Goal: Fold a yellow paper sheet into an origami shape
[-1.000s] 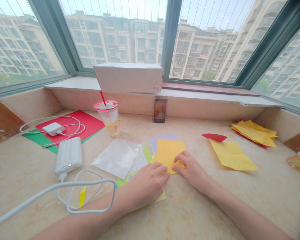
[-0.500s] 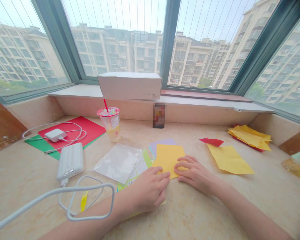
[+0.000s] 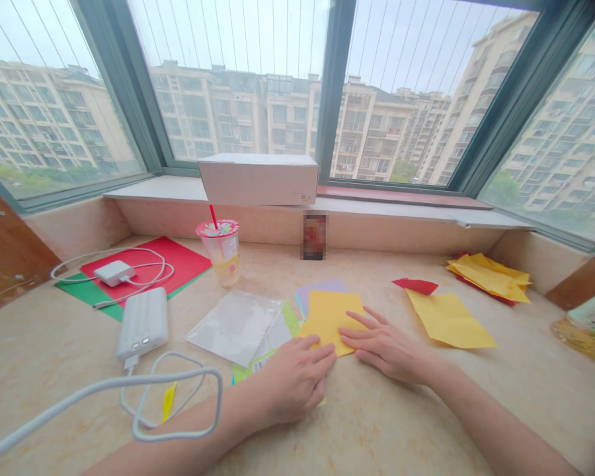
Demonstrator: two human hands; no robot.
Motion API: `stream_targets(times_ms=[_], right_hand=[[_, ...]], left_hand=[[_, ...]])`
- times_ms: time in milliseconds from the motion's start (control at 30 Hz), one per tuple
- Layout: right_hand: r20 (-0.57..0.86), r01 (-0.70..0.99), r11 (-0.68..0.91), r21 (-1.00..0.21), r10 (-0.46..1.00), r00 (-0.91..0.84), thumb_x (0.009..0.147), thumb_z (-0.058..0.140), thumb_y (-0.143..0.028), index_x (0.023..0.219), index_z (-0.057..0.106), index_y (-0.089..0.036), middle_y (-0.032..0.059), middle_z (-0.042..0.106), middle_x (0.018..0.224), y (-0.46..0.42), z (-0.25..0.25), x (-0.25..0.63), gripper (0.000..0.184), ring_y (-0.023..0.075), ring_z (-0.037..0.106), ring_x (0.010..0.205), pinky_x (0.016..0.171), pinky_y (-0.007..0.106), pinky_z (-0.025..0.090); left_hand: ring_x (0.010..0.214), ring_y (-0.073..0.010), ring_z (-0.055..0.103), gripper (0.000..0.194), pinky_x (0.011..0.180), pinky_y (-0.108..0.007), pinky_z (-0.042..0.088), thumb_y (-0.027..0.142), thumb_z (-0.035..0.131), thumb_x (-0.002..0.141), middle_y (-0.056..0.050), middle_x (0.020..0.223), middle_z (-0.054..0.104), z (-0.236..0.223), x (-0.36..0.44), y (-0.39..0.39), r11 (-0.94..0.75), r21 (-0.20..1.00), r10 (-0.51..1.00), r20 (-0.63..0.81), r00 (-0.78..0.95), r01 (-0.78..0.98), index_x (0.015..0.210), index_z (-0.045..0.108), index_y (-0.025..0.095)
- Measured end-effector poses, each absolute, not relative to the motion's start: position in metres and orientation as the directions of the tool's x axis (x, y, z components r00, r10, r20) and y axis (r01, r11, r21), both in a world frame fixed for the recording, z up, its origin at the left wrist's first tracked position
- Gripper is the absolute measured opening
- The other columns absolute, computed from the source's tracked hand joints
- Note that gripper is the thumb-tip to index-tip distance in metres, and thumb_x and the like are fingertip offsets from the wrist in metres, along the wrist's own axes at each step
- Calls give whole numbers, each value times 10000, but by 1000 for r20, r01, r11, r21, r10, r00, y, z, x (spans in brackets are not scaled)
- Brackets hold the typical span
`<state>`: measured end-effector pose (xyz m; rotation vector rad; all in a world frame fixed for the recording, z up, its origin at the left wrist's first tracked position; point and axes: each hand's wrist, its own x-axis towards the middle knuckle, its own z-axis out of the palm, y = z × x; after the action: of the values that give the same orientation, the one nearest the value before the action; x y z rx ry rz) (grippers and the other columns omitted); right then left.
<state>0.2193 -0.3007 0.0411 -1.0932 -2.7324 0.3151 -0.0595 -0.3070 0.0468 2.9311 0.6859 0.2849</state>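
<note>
A sheet of yellow paper lies flat on the stone-patterned surface, with its near edge between my two hands. My left hand rests over its lower left part, fingers laid down side by side and slightly bent, thumb hidden. From the right, my right hand presses on the paper with its fingers stretched out and apart. Lilac and blue paper shows beyond the yellow sheet. Left of it lie a clear plastic sleeve and a green-and-white printed wrapper, partly covered by my left hand.
To the right are a creased yellow sheet, a red folded piece, a yellow paper pile and a bottle. A lidded drink cup, red paper and a power bank with looping cables are left.
The fingers of my right hand have straightened and spread flatter over the yellow paper, reaching slightly left. My left hand stays about where it was. The camera view has tilted up a little.
</note>
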Motion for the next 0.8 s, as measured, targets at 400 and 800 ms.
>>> stream_targets(times_ms=[400, 800], right_hand=[[234, 499, 860, 108, 465, -854, 1037, 457, -180, 1062, 700, -186, 68, 727, 941, -287, 37, 212, 245, 206, 641, 896, 856, 385, 516], [428, 619, 573, -537, 817, -385, 977, 524, -206, 1049, 678, -244, 34, 757, 972, -277, 88, 191, 173, 185, 699, 867, 784, 302, 555]], left_hand=[[872, -260, 602, 133, 802, -383, 497, 272, 593, 882, -80, 954, 699, 54, -48, -309, -846, 153, 531, 165, 831, 510, 980, 588, 182], [685, -147, 651, 303, 649, -241, 486, 250, 558, 939, 10, 775, 710, 60, -35, -292, -318, 932, 880, 221, 420, 175, 1240, 557, 218]])
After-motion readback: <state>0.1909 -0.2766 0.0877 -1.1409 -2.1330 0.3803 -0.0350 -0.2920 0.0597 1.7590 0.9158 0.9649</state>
